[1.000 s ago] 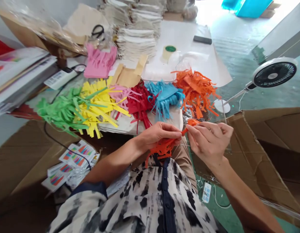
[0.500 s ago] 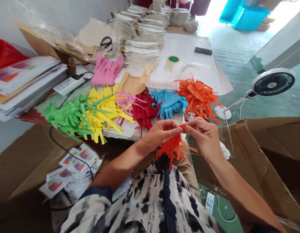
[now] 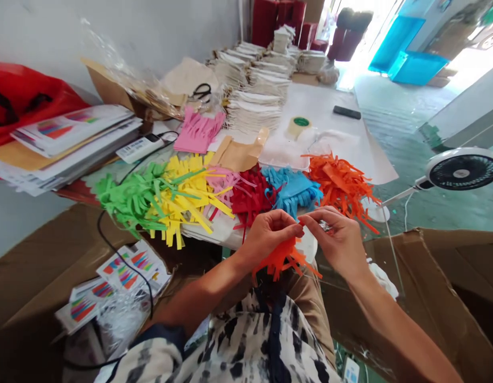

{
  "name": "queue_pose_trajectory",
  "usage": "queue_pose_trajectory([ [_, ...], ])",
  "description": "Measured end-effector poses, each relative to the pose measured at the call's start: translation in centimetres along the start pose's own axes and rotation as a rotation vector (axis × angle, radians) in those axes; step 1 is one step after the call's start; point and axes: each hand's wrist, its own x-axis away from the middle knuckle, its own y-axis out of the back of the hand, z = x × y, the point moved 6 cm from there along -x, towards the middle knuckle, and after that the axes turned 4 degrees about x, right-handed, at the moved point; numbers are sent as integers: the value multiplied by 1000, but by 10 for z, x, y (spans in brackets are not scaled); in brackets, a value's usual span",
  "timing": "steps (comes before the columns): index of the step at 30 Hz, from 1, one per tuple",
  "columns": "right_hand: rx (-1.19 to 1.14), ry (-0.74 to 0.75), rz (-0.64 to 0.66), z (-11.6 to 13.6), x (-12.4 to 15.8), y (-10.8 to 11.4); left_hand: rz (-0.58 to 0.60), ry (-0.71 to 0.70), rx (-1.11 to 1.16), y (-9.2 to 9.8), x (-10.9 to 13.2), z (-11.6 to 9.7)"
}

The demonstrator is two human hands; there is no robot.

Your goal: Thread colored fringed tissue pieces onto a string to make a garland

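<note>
Orange tassel point(image 3: 284, 258) beneath the left fingers point(image 3: 288, 232), top at the right fingers point(image 3: 315, 227).

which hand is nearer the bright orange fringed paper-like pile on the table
Right. The right hand is just on the near side of the bright orange fringed paper-like pile; the left hand is farther off, to its near left.

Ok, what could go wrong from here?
The orange fringed piece is pinched near its top between the left hand and right hand, so it might slip or tear.
Green strips overlap the yellow strips and could tangle.
The dangling black cable might snag.
</note>
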Motion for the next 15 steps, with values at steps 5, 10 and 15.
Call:
queue_pose_trajectory([
  [5, 90, 124, 106, 3, -59, -14, -72, 0, 98, 18, -18, -6],
  [10, 673, 17, 72, -41, -169, -39, -90, 91, 229, 34, -34, -5],
  [15, 854, -126, 254, -91, -240, -85, -98, 40, 333, 49, -38, -18],
])
